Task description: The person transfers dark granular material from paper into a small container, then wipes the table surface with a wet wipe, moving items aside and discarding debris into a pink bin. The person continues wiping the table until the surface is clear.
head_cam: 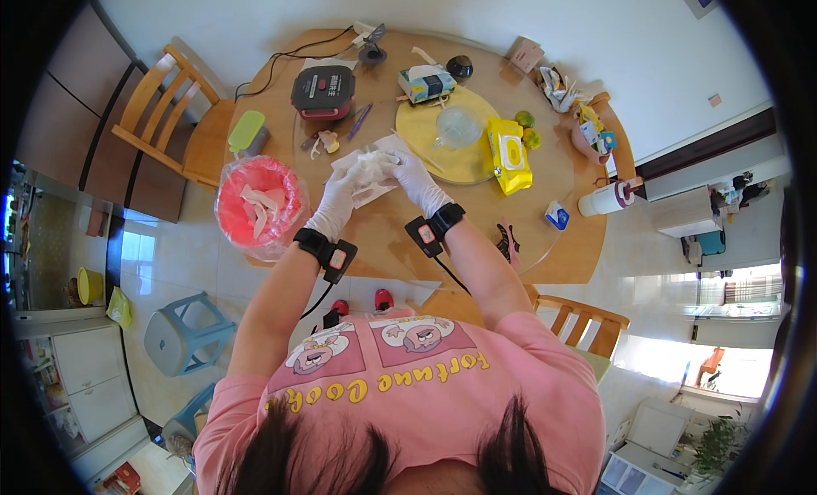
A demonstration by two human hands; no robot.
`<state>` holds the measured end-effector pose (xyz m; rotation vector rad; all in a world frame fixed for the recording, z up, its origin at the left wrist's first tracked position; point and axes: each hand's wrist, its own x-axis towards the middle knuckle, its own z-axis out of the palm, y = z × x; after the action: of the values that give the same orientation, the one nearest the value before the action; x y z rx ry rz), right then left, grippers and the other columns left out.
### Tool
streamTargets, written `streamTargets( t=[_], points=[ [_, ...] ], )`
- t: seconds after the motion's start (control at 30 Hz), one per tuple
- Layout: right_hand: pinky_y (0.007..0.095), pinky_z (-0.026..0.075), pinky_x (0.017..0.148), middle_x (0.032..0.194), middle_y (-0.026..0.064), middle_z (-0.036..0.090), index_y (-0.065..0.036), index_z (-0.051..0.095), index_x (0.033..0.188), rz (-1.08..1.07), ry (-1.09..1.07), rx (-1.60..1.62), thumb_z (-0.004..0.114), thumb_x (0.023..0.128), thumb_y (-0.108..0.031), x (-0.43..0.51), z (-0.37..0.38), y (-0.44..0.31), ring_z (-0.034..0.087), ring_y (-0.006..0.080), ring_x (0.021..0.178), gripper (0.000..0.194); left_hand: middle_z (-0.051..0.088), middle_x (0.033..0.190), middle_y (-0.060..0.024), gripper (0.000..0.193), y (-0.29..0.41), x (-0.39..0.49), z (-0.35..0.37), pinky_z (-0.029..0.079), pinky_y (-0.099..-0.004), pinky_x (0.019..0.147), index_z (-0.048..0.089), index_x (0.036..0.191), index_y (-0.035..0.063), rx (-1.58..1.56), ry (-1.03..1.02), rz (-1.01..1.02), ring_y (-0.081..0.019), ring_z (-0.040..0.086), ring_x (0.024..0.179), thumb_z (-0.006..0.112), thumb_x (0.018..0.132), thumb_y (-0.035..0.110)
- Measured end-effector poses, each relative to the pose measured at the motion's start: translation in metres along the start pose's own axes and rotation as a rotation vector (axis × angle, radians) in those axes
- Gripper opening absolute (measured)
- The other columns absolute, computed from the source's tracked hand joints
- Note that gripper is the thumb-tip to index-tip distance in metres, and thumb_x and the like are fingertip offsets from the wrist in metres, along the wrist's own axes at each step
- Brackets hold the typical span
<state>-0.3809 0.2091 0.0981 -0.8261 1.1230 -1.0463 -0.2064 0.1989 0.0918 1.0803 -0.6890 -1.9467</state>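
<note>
My left hand (342,187) wears a white glove, and its fingers pinch a crumpled, whitish, translucent wad (370,167). From the other side my right hand (415,177), gloved the same way, grips that wad too. Whether it is thin plastic or tissue I cannot tell. Beneath both hands a white sheet of paper (376,195) lies on the wooden table (396,246). To the left of my left hand stands a bin (295,219) lined with a clear and pink bag, with white tissue (262,209) inside. A small pale scrap (329,141) and a purple pen (360,121) lie beyond my left hand.
A round yellow mat (418,126) bears a clear glass jug (459,128). Beside it sit a yellow wet-wipe pack (510,158) and green citrus fruits (524,119). Farther back are a black-lidded lunch box (323,89) and a tissue pack (427,84). A white bottle (600,201) stands right.
</note>
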Motion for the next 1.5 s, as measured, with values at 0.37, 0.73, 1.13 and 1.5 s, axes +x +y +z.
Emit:
streamTargets(
  t=[0.37,0.73,1.13,1.5],
  points=[
    [0.0285,0.053,0.078,0.106,0.0076,0.062,-0.003,0.053,0.12,0.045,0.065,0.234,0.049,0.095,-0.018,-0.006,-0.013,-0.005,0.062,0.0155,0.094,0.03,0.054,0.114,-0.0121,0.03,-0.032,0.034,-0.044,0.047,-0.0371,0.09,0.05,0.115,0.0005,-0.41,-0.272,-0.099,-0.0246,0.055,0.104,0.05,0.085,0.005],
    [0.022,0.046,0.078,0.095,0.0043,0.065,-0.002,0.062,0.111,-0.186,0.087,-0.506,0.066,0.086,-0.027,-0.018,0.016,-0.024,0.059,0.0094,0.089,0.036,0.055,0.122,-0.0096,0.033,0.009,0.02,-0.019,0.044,-0.0442,0.095,0.048,0.124,0.0073,-0.323,-0.219,-0.29,-0.0258,0.051,0.115,0.044,0.094,0.02],
    [0.0273,0.054,0.064,0.1,0.0061,0.064,0.001,0.058,0.109,0.008,0.222,-0.214,0.053,0.093,-0.024,0.001,-0.014,-0.043,0.063,0.0125,0.081,0.03,0.057,0.1,-0.006,0.044,0.007,0.003,0.011,0.048,-0.0302,0.078,0.054,0.105,0.0078,0.083,0.159,0.114,-0.0168,0.056,0.091,0.069,0.08,0.04],
    [0.0387,0.052,0.081,0.103,0.0057,0.062,-0.008,0.057,0.114,0.148,0.068,0.1,0.043,0.095,-0.026,0.005,-0.031,-0.04,0.061,0.0181,0.092,0.029,0.061,0.096,-0.0051,0.021,0.005,0.018,0.012,0.049,-0.031,0.078,0.057,0.108,0.0052,-0.15,-0.209,0.13,-0.018,0.061,0.088,0.052,0.089,0.013]
  ],
)
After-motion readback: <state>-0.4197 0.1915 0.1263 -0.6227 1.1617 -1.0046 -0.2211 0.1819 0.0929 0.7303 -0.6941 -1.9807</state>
